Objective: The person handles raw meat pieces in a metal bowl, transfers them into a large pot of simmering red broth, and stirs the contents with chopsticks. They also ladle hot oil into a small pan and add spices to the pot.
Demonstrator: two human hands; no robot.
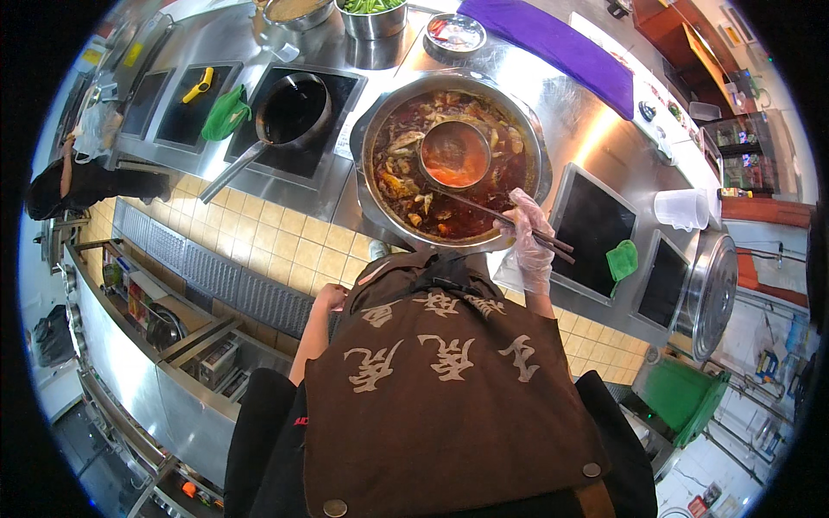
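In a clear plastic glove, my right hand (532, 236) grips a pair of long brown chopsticks (476, 208). They slant over the near right rim of a wide steel pot (361, 139), their tips down by the broth. Dark red broth with chunks of food (405, 184), perhaps fish or meat, fills the pot. At its centre stands a round metal cylinder (425, 169) with orange-red liquid inside. My left hand (331, 298) is bare and hangs low beside my brown apron (447, 414), away from the counter; its fingers are partly hidden.
Left of the pot, a long-handled saucepan (295, 107) of dark liquid sits on a black cooktop (337, 84). Green cloths (227, 113) (622, 260) lie on both sides. Behind are a pot of green vegetables (372, 19) and a purple towel (557, 48). Another person (84, 175) stands far left.
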